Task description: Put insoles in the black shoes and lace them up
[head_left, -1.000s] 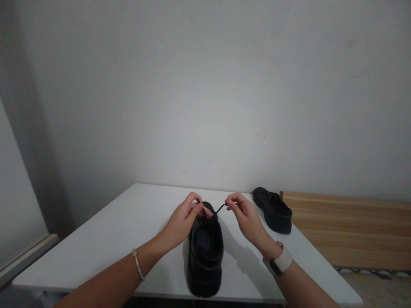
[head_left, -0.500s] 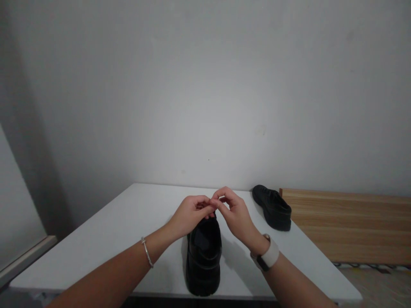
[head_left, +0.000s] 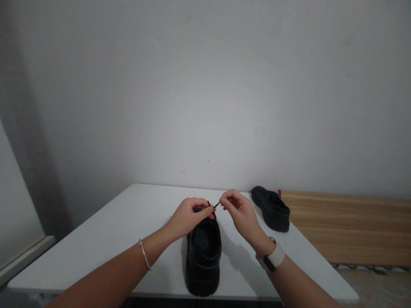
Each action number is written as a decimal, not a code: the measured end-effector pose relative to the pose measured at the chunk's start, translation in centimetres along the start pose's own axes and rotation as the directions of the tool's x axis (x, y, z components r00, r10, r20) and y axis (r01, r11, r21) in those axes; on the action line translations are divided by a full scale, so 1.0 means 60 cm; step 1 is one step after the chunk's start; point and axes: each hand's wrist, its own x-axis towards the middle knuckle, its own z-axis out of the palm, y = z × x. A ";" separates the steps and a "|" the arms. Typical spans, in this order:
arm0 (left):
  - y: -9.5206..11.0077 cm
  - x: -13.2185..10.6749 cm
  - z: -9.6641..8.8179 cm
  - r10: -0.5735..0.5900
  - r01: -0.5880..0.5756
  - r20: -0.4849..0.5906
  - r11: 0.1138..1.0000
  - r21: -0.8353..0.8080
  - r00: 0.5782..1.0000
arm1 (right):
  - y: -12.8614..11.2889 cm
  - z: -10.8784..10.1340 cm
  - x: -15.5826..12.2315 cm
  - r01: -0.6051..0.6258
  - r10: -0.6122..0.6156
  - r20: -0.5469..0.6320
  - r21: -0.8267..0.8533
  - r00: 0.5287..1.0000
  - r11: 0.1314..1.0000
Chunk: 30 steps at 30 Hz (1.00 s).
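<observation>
A black chunky shoe (head_left: 203, 256) stands on the white table (head_left: 128, 231), heel toward me. My left hand (head_left: 189, 216) rests over the shoe's front with its fingers pinched on the black shoelace (head_left: 215, 205). My right hand (head_left: 239, 211) is just to the right, its thumb and forefinger pinched on the other end of the same lace. The two hands are a few centimetres apart. A thin bracelet circles my left wrist and a watch with a pale strap my right.
A second black shoe (head_left: 271, 208) lies at the table's far right corner. A wooden surface (head_left: 346, 226) adjoins the table on the right. A plain grey wall stands behind, and a pale panel leans at the left edge.
The hands came together over the shoe half a second ago and have drawn slightly apart again, with a short stretch of lace showing between them.
</observation>
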 end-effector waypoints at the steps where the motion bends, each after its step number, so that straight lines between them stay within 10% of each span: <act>1: -0.003 0.000 -0.001 -0.045 0.047 0.025 0.998 -0.050 0.999 | 0.002 -0.002 -0.002 0.021 -0.021 -0.045 0.000 0.999 1.000; 5: -0.013 0.001 -0.008 -0.188 0.210 0.119 0.953 -0.217 0.975 | 0.009 -0.018 -0.019 0.069 -0.068 -0.037 0.022 0.997 0.997; 10: -0.017 0.006 -0.011 -0.235 0.251 0.092 0.933 -0.258 0.968 | 0.007 -0.048 -0.050 0.109 -0.076 0.253 -0.120 0.965 0.987; 16: 0.013 -0.001 0.002 -0.004 -0.003 0.028 0.972 0.234 1.000 | -0.001 -0.046 -0.048 0.189 -0.074 0.377 -0.279 0.923 0.941; 20: 0.021 -0.011 0.015 0.315 -0.287 0.119 0.565 0.773 0.941 | 0.004 -0.018 -0.026 0.132 -0.059 0.291 -0.237 0.955 0.963; 24: 0.000 -0.014 0.023 0.509 -0.431 0.294 0.175 0.885 0.809 | 0.013 0.003 -0.007 -0.020 0.050 0.301 -0.104 0.952 0.994; 30: -0.016 -0.015 0.024 0.592 -0.405 0.280 0.087 0.910 0.756 | 0.020 0.000 0.005 -0.268 0.213 0.385 0.095 0.898 0.959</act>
